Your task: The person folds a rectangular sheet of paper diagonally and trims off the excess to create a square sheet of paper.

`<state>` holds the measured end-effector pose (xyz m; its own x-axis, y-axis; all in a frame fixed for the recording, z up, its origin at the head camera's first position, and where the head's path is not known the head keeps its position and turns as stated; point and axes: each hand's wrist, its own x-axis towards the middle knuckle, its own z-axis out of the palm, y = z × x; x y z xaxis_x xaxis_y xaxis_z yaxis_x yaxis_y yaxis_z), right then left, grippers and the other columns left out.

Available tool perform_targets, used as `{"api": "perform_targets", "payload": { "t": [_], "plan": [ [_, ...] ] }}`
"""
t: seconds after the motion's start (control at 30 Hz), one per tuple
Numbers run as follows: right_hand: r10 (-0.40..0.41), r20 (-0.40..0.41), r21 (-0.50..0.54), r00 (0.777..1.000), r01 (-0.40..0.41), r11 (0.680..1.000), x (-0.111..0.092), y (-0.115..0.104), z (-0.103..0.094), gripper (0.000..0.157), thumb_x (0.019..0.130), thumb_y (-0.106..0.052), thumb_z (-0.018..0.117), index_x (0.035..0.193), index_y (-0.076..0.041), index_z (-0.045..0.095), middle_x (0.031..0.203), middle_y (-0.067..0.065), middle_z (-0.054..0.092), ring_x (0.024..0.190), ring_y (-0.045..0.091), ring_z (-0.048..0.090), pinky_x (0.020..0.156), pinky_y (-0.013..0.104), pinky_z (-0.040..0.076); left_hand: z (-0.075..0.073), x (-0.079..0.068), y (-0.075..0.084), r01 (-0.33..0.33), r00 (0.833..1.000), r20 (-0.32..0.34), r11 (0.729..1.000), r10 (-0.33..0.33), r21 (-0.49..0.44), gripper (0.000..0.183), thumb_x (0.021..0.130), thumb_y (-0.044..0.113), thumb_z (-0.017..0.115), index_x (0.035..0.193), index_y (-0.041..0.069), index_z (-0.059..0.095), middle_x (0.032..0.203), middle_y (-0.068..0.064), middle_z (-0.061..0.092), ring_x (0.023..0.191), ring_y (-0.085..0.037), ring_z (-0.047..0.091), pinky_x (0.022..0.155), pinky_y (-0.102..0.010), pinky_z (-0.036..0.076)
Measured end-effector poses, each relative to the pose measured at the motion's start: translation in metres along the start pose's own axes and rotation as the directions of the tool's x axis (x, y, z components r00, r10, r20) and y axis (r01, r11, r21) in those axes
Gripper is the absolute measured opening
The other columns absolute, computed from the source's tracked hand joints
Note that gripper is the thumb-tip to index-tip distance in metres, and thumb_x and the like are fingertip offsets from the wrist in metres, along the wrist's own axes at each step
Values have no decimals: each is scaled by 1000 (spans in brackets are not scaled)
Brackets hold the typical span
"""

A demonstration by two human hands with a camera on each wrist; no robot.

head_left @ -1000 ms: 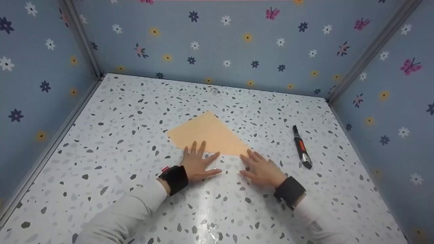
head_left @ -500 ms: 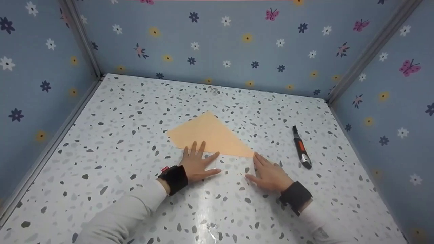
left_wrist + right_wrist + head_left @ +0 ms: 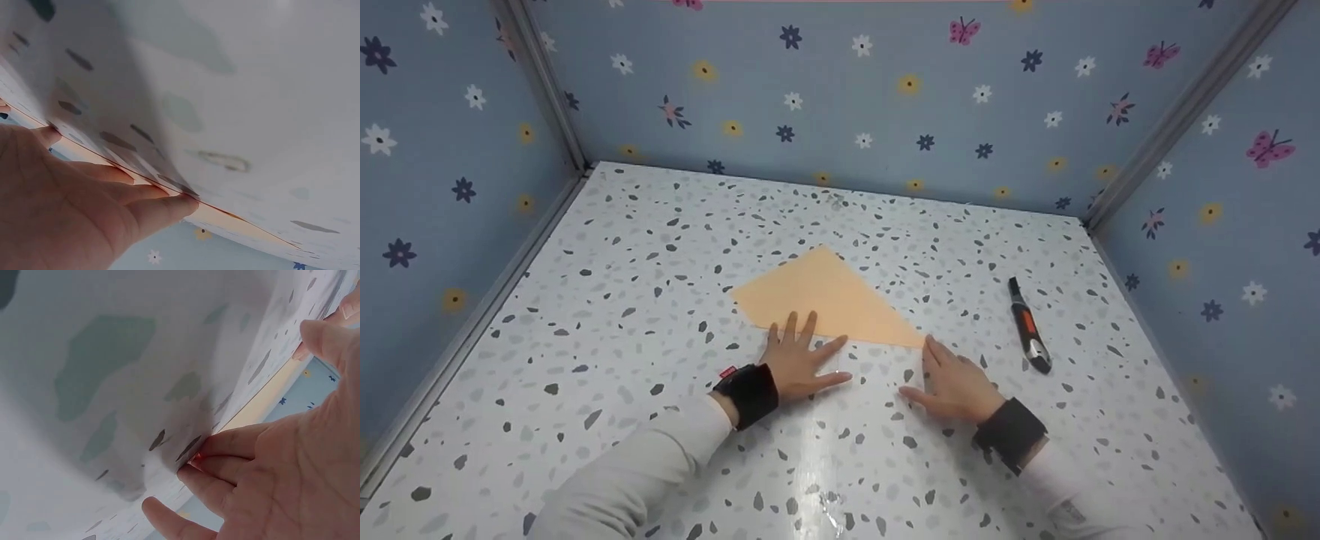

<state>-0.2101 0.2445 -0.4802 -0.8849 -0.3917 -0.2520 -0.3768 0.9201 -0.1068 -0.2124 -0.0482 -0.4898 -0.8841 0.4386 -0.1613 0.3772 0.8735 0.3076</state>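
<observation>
A light orange sheet of paper with a straight near edge lies flat on the speckled tabletop, tapering to a point at its right. My left hand is spread, its fingertips resting on the paper along that near edge. At the tapered right corner, the fingertips of my right hand press down; its thumb stands apart, pointing left. The left wrist view shows the left palm with straight fingers touching the paper's edge. In the right wrist view, the right hand's fingers lie extended with their tips down against the surface.
A black and orange utility knife lies to the right of the right hand. Flower-patterned blue panels close off the back and both sides of the table. Clear tape shows near the table's front.
My right hand has slid a little to the right and down, its fingers now closer together at the paper's right corner. The left hand and paper have stayed in place.
</observation>
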Motion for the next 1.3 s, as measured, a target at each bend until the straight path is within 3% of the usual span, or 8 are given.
{"api": "perform_targets", "payload": {
  "t": [0.23,0.47,0.7,0.93,1.3],
  "plan": [
    [-47,27,-12,999,48,999,7,-4,-1,95,101,-63,47,158,9,22,170,25,18,158,41,25,128,59,26,7,5,-1,7,1000,0,1000,-7,13,75,98,72,43,162,34,30,171,-27,9,157,-56,7,124,-75,9],
    [-128,19,42,992,127,991,18,-11,-1,96,101,-61,49,159,9,19,170,26,14,158,47,19,129,57,25,6,6,0,13,1000,6,1000,-13,-8,75,98,71,43,162,33,30,171,-26,9,158,-54,6,125,-75,8],
    [-120,68,93,990,113,989,29,-20,-1,98,99,-67,48,164,-4,12,174,18,5,159,50,7,128,67,15,1,4,0,20,1000,7,1000,-20,-4,74,98,69,46,161,32,32,171,-26,13,157,-55,10,124,-75,12],
    [-123,89,67,988,118,991,35,-31,3,97,96,-75,44,167,-20,9,174,17,-1,154,60,2,119,81,9,-4,3,5,34,999,32,999,-34,-13,72,100,71,40,161,33,33,171,-26,12,157,-55,8,123,-77,11],
    [-69,72,40,995,66,997,34,-43,2,102,91,-80,47,166,-19,12,174,16,2,155,58,6,116,83,13,0,15,-2,54,998,29,998,-54,-24,65,101,70,36,159,41,32,173,-23,9,158,-54,5,123,-78,8]
  ]
}}
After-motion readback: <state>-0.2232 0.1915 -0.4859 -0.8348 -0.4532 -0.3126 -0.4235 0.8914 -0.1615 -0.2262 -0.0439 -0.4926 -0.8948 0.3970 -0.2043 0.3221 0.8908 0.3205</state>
